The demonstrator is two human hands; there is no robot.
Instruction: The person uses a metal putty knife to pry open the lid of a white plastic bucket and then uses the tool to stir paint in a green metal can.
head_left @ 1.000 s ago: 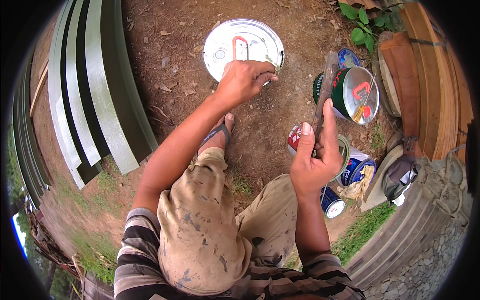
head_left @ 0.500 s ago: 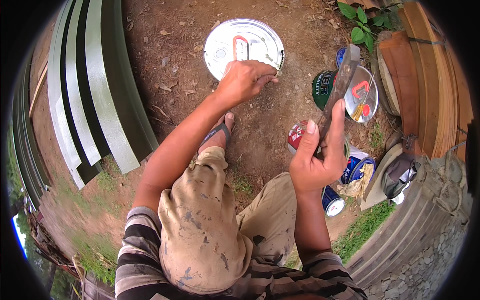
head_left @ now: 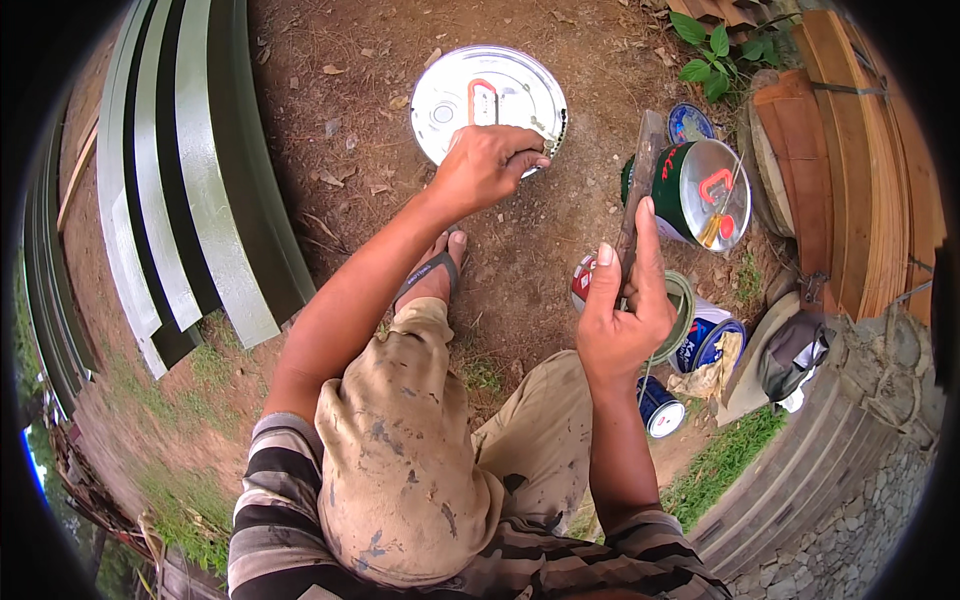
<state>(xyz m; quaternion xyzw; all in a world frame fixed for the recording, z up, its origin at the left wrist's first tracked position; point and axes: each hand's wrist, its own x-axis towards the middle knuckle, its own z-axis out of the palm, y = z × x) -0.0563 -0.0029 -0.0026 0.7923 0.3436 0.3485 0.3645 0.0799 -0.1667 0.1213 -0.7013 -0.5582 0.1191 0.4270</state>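
A round silver pail lid (head_left: 520, 88) with a red-and-white handle stands ahead of me on the dirt. My left hand (head_left: 487, 165) is over its near right rim, fingers closed; whatever they grip is hidden. Dark marks and greenish bits run along the rim beside the fingers. In my right hand (head_left: 625, 325) is a long, dark, worn wooden stick (head_left: 643, 175), held nearly upright. My right thumb and forefinger stretch along it, while the other fingers curl around its lower part.
Right of the stick lies a green pail (head_left: 675, 185) with a brush on its silver end. Nearer are a blue-and-white can (head_left: 705, 345), a small blue can (head_left: 660, 405) and a crumpled cloth (head_left: 710, 375). Long grey-green metal sheets (head_left: 205, 170) stand left; stacked boards (head_left: 860, 170) are far right.
My right hand has moved slightly left and lower, and the stick is more upright, uncovering more of the green pail. My left hand stays at the lid's rim.
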